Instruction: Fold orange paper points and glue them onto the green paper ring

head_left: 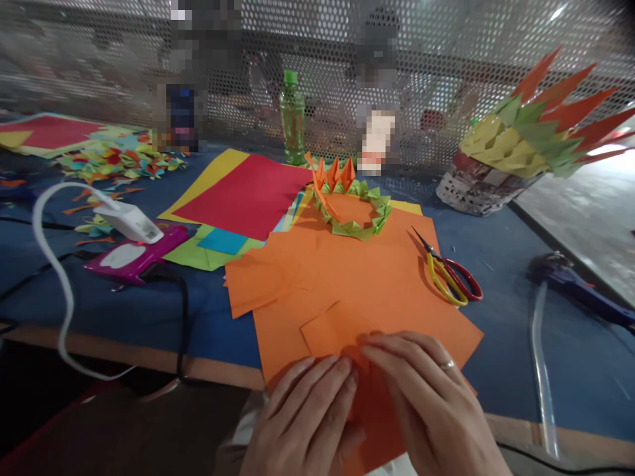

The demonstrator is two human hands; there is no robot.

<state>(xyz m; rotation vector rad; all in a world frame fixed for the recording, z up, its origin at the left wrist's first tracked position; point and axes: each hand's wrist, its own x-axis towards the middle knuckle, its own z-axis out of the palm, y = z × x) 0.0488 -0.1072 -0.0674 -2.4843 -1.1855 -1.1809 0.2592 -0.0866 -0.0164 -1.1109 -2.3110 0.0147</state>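
Observation:
My left hand [310,413] and my right hand [426,403] meet at the table's near edge, fingers pressed down on a small orange paper piece [342,330] that is partly folded under them. A ring shows on my right hand. The piece lies on top of large orange sheets [347,271]. Beyond them sits a green folded-paper ring with orange spikes [353,201]. Red-and-yellow scissors [449,274] lie to the right of the sheets, apart from both hands.
Red sheet [248,195] over yellow and green papers at centre left. White glue gun [126,221] on a magenta object, cords trailing. Green bottle [292,119] by the mesh wall. A large paper-spiked basket [516,152] at the right. Blue glue gun [575,284] far right.

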